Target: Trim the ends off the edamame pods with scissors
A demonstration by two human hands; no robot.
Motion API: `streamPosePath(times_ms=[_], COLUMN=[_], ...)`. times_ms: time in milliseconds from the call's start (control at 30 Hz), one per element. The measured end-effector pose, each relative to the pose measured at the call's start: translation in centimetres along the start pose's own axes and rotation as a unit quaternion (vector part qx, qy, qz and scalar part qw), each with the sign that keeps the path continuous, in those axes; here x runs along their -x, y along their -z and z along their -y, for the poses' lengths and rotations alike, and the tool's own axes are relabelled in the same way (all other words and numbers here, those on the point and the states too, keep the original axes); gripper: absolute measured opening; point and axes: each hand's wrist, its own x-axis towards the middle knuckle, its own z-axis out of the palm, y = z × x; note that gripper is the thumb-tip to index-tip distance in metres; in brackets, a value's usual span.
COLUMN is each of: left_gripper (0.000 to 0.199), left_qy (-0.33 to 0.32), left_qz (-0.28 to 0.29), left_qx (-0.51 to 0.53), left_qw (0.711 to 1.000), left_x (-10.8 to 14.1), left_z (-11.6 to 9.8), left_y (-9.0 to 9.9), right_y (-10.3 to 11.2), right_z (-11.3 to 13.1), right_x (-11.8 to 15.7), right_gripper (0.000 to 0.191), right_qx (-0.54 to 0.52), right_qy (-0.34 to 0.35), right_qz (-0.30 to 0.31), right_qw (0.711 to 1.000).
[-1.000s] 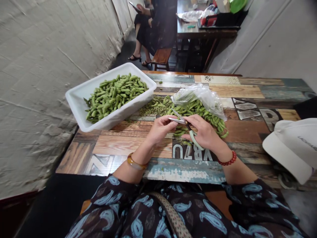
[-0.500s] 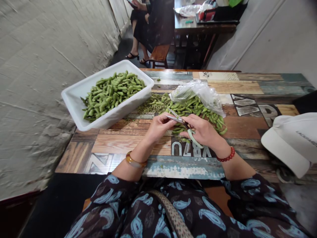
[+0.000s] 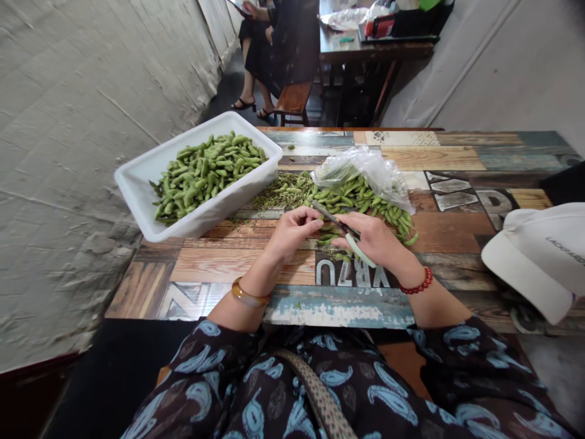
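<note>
My right hand (image 3: 365, 236) grips a pair of scissors (image 3: 354, 247) with pale green handles, its blades now close together and pointing up and left. My left hand (image 3: 292, 235) is closed in a pinch beside the blade tips; what lies between its fingertips is too small to make out against the green behind. Just beyond both hands is a heap of green soybean pods (image 3: 393, 214), partly under a clear plastic bag (image 3: 372, 171). To its left lies a pile of small green trimmings (image 3: 286, 190).
A white plastic tub (image 3: 219, 210) holding many pods stands at the table's left, near a rough wall (image 3: 91, 110). On the right edge is a white cap (image 3: 534, 250). Beyond the patchwork-patterned table (image 3: 219, 265), a seated person (image 3: 292, 42) is beside another table (image 3: 338, 52).
The scissor blades have gone from spread to closed together. Both hands keep nearly the same place, with the left fingers still pinched.
</note>
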Motion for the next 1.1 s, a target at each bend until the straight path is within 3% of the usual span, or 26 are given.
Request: streamPosePath(times_ms=[133, 267, 567, 767, 1100], left_gripper=[0.031, 0.034, 0.035, 0.033, 0.035], left_qy=[0.010, 0.038, 0.021, 0.024, 0.002], left_qz=[-0.007, 0.013, -0.015, 0.009, 0.050], left_qx=[0.044, 0.100, 0.181, 0.193, 0.059], left_qw=[0.999, 0.994, 0.983, 0.981, 0.997], left_x=[-0.1, -0.2, -0.1, 0.0, 0.4], left_z=[-0.4, -0.6, -0.8, 0.0, 0.3], left_y=[-0.1, 0.0, 0.7, 0.5, -0.3], right_y=[-0.1, 0.0, -2.0, -2.8, -2.1], right_z=[-0.7, -0.8, 0.1, 0.4, 0.0], right_x=[-0.2, -0.5, 0.1, -0.3, -0.2], right_gripper=[0.042, 0.043, 0.053, 0.056, 0.051], right_qx=[-0.023, -0.050, 0.012, 0.017, 0.057], right_qy=[-0.047, -0.081, -0.010, -0.003, 0.004], right_qz=[-0.079, -0.104, -0.061, -0.050, -0.055], right_qw=[0.996, 0.990, 0.998, 0.999, 0.997])
